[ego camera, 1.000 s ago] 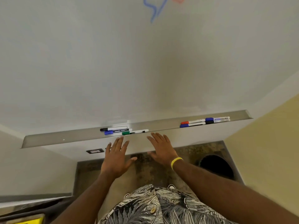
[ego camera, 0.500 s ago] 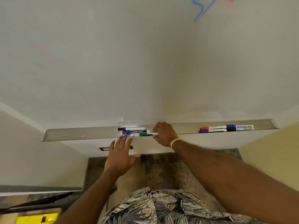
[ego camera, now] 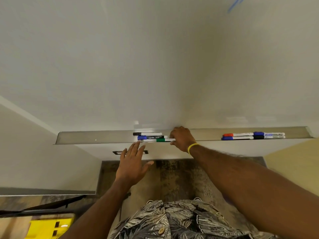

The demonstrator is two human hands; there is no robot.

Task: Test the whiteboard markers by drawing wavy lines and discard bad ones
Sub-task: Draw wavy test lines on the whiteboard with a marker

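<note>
The whiteboard (ego camera: pixel 155 66) filled the upper part of the head view, with a metal tray (ego camera: pixel 96 138) along its lower edge. A blue line (ego camera: pixel 233 5) showed at the board's top right.

Left group in the tray, three markers lying lengthwise, close together:
- black-capped marker (ego camera: pixel 147 134), nearest the board;
- blue-capped marker (ego camera: pixel 152 137) with a dark printed barrel, in the middle;
- green marker (ego camera: pixel 160 140), at the tray's front lip.

Right group (ego camera: pixel 252 135), well apart from the first: four markers in two rows, with red, blue and black caps.

The right hand (ego camera: pixel 181 138) was curled over the tray, with fingers above and thumb below, grasping the white right-hand end of the green marker. The marker lay level in the tray. A yellow wristband (ego camera: pixel 192 147) sat on that wrist.

The left hand (ego camera: pixel 132 163) was released, with fingers straight and spread and the palm facing the wall. Its fingertips (ego camera: pixel 138 144) lay just below the tray's front edge; contact could not be determined.

A dark wall plate (ego camera: pixel 117 152) sat below the tray, partly behind the left hand. A patterned shirt (ego camera: pixel 172 219) and a yellow object (ego camera: pixel 50 226) showed at the bottom of the view.
</note>
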